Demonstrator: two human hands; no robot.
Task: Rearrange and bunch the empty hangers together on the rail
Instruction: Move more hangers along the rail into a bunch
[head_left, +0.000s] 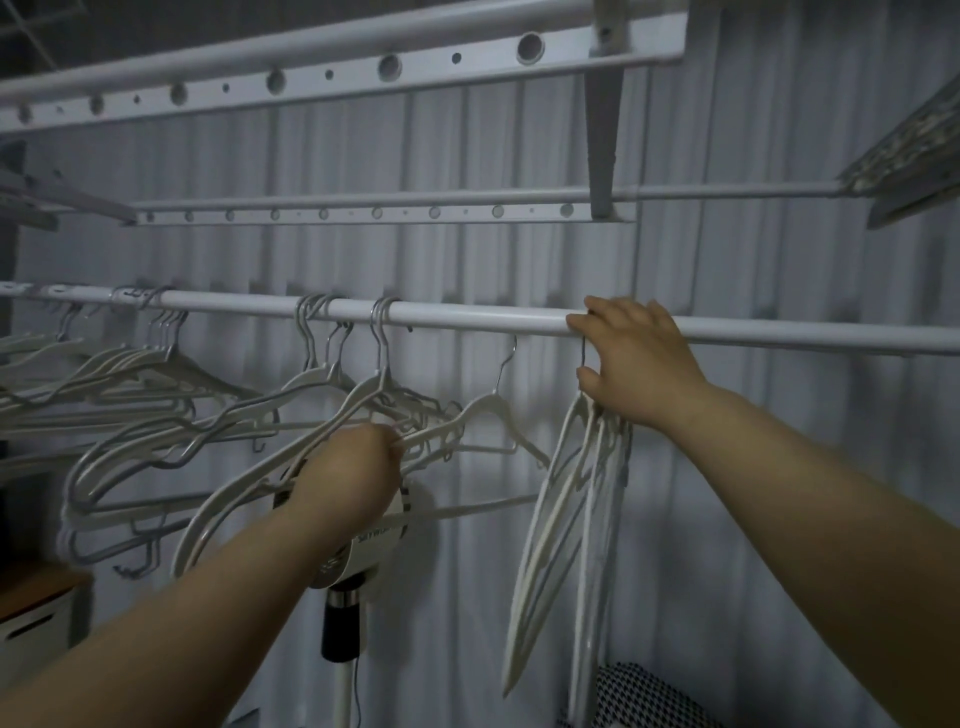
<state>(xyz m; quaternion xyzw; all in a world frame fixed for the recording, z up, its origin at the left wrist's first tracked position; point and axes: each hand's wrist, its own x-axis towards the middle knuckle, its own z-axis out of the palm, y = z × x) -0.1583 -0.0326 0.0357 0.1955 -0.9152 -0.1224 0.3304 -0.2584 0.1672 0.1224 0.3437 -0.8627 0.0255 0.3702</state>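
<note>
A white rail (467, 314) runs across the view at chest height. My right hand (631, 358) grips the necks of a bunch of white hangers (566, 519) that hangs edge-on from the rail, with its fingers over the rail. My left hand (358, 467) holds the shoulder of a single white hanger (493, 415) whose hook is below the rail, off it. Two small groups of white hangers (332, 374) hang on the rail above and left of my left hand. More grey and white hangers (130, 364) crowd the rail's far left.
A perforated white bar (363, 213) and a larger one (311, 67) run overhead. A pale curtain (727, 260) hangs behind the rail. A standing fan (343, 582) is below my left forearm. A wooden-topped cabinet (31, 613) sits at the lower left.
</note>
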